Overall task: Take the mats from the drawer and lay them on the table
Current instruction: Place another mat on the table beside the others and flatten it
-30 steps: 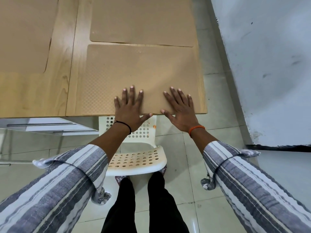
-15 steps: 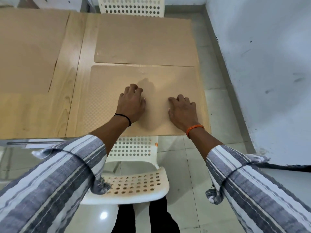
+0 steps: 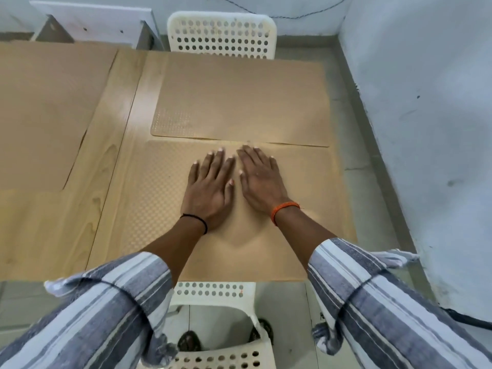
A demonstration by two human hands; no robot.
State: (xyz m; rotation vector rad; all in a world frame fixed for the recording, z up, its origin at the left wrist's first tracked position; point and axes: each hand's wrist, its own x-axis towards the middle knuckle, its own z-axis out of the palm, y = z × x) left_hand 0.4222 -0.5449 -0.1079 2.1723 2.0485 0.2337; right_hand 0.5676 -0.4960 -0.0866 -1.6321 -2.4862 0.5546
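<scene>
on the near mat [image 3: 306, 198], at its middle, we see both hands lying flat, palms down, fingers straight and only slightly spread. the left hand [image 3: 210, 187] and the right hand [image 3: 262, 179] sit side by side, thumbs almost touching, and neither one pinches or curls around anything; they simply press on the tan surface. a black band circles the left wrist and an orange band the right, with striped sleeves [image 3: 106, 310] pushed up behind them.

just past the fingertips runs the edge of the far mat [image 3: 239, 97], which lies flat and appears to meet or slightly overlap the near one along that seam. off to the left of the hands, across a bare strip of the wooden table [image 3: 111, 161], we see a third mat [image 3: 45, 107] also laid flat.

beyond the far mat stands a white perforated chair [image 3: 221, 35] against the wall. below our forearms, a second white chair [image 3: 218, 296] is tucked at the table's near edge.
</scene>
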